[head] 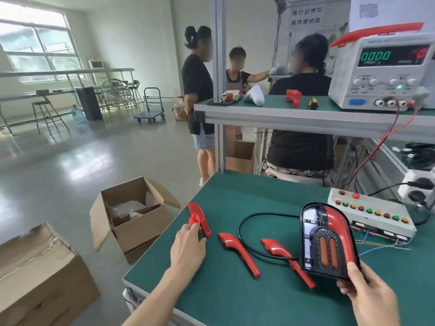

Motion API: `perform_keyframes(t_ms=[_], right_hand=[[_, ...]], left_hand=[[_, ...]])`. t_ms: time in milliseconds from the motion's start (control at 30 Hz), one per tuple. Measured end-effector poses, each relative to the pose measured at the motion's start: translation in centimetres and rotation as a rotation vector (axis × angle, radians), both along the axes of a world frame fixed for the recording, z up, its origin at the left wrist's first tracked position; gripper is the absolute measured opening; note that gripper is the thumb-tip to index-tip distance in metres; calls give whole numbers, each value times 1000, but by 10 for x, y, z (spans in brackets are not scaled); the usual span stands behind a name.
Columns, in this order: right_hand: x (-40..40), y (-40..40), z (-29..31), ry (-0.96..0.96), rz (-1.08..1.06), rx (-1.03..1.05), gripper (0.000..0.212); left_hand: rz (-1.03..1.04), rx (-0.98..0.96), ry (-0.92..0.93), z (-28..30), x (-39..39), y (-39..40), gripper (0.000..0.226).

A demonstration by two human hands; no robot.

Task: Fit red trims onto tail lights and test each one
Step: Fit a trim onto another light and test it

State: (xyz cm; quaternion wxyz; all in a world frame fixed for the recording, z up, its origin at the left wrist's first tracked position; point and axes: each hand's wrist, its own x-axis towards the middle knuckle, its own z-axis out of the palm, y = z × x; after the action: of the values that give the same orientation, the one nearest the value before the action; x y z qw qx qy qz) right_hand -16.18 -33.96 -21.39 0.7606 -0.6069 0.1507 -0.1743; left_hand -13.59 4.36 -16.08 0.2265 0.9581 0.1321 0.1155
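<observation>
The right hand point(367, 292) held the tail light point(329, 241) by its lower edge, thumb curled over the front face, the lamp tilted up off the green bench mat point(235, 302). A red trim already sat along the lamp's right side. Just left of that hand, partly under the lamp, lay one loose red trim point(277, 249), and a second loose trim point(237, 251) lay further left again, between the two hands. A black cable point(244, 241) looped on the mat from the lamp, passing between those trims.

The left hand point(188, 248) reached forward to the mat's left edge, its fingertips pinching the stacked red trims point(199, 218) lying there.

Beyond the right hand stood a white switch box point(372, 214) with coloured buttons, thin wires trailing from its front. Off the bench, left of the left hand, an open cardboard box point(134, 212) sat on the floor. Higher and beyond the right hand, a power supply point(386, 69) on the shelf read 0.000. Three people stood or sat behind the shelf.
</observation>
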Motion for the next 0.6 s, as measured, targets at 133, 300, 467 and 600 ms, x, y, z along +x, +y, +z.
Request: perform_keyframes(t_ms=[133,300,467,600], right_hand=[[-2,2,4,3,32,15,22],[-5,5,8,12,52,36,16],[-6,4,9,24,51,25,17],[-7,7,11,11,51,-33,19]], left_hand=[[19,77,-21,3,3,-10,19],[-15,76,-66,0,-2,-5,21],[-40,15,-201,8,-11,-1,15],[-48,-235,-439,26,-21,-14,26]])
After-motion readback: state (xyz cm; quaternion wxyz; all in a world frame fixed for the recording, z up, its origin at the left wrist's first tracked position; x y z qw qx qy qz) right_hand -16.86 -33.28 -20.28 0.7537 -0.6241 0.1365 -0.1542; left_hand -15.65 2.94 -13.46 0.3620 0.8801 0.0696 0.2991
